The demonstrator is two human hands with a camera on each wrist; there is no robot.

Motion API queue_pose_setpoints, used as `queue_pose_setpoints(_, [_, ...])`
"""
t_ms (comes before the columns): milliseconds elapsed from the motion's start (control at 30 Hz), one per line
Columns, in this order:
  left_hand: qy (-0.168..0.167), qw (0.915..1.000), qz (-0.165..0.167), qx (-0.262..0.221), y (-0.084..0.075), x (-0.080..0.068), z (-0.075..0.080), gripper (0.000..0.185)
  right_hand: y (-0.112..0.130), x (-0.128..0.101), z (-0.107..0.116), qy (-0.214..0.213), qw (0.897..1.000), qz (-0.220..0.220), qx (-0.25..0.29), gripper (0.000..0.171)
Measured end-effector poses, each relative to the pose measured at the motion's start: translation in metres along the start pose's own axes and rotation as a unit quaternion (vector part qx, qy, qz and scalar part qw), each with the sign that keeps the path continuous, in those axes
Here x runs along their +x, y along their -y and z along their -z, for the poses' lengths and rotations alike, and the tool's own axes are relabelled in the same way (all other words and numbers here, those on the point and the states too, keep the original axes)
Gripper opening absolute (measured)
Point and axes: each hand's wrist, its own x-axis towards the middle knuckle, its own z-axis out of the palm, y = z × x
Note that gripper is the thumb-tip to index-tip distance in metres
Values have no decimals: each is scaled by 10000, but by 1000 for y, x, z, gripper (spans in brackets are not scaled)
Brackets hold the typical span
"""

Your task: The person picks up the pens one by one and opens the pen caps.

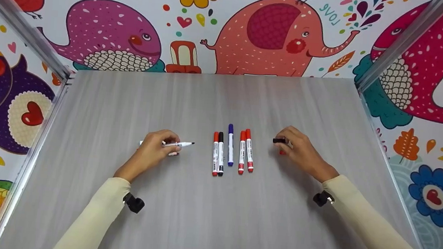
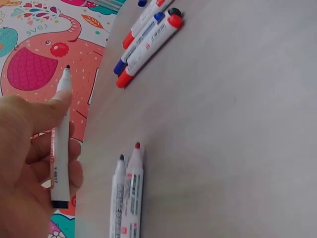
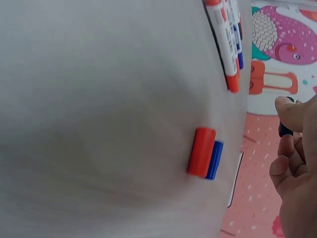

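Note:
My left hand (image 1: 151,147) grips a white marker (image 2: 60,163) with its black tip bare, pointing right in the head view. Beneath that hand, two uncapped markers lie side by side on the table, one black-tipped (image 2: 118,203) and one red-tipped (image 2: 132,198). A black cap (image 1: 279,140) is pinched between the thumb and fingers of my right hand (image 1: 301,153). Close to this hand on the table, a red cap (image 3: 202,151) lies against a blue cap (image 3: 215,161). Capped markers lie between the hands: a blue one (image 1: 230,147), a black one (image 1: 220,156) and several red ones (image 1: 241,154).
The grey wood-grain table (image 1: 181,217) carries everything. Panels printed with cartoon animals, including an elephant (image 1: 269,36), stand along its back and sides. Metal posts (image 1: 405,44) rise at the back corners. A small black camera sits at each wrist.

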Motion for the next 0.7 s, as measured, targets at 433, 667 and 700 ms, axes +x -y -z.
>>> queue_pose_setpoints(433, [-364,9991,-38,224,30,1,9,13,-22,-5,3,136,9981,-268,-539,20])
queue_pose_setpoints(667, [-394,9986,60,339,45,1,10,13,-28,-2,5,313,9966,-490,-591,18])
queue_pose_setpoints(700, [-381,9986,62,359,47,2,11,13,-29,-2,5,329,9964,-542,-562,18])
